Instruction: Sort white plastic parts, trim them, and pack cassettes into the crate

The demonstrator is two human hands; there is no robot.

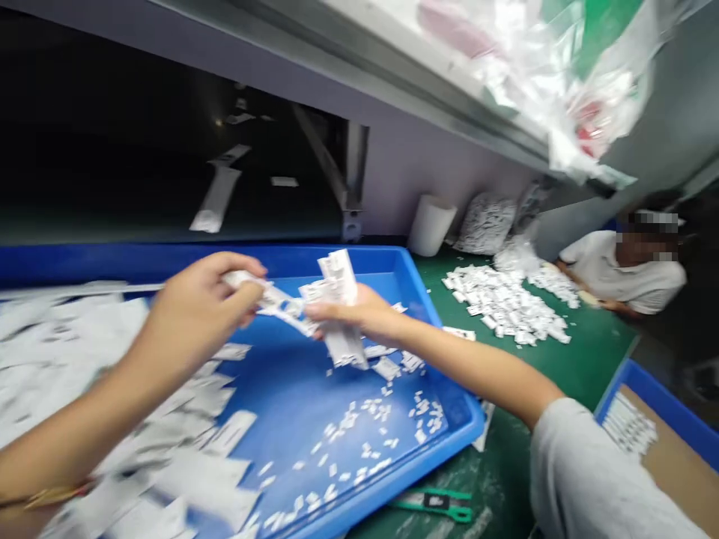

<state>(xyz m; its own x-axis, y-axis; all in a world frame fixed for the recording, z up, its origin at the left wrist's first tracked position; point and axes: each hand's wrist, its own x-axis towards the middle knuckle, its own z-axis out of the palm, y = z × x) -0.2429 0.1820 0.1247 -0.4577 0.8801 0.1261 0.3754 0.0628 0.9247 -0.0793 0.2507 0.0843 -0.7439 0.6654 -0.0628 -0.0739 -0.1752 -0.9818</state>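
Over a blue tray (281,408), my left hand (194,307) pinches one end of a white, flat strip with cut-out holes (281,305). The strip's other end meets the fingers of my right hand (371,311). That hand is closed on a bundle of white flat strips (344,340), which sticks out above and below the fingers. Motion blurs the bundle, so its material and print are unclear. Below my left arm lies a heap of white flat sheets (191,471). Several tiny white bits (348,419) are scattered on the tray's right side.
On the green table (595,352) lie a pile of small white pieces (505,303) and a green-handled cutter (435,501). A white roll (431,224) stands by the wall. Plastic bags (562,75) hang over the shelf edge. A person (634,269) sits at the right.
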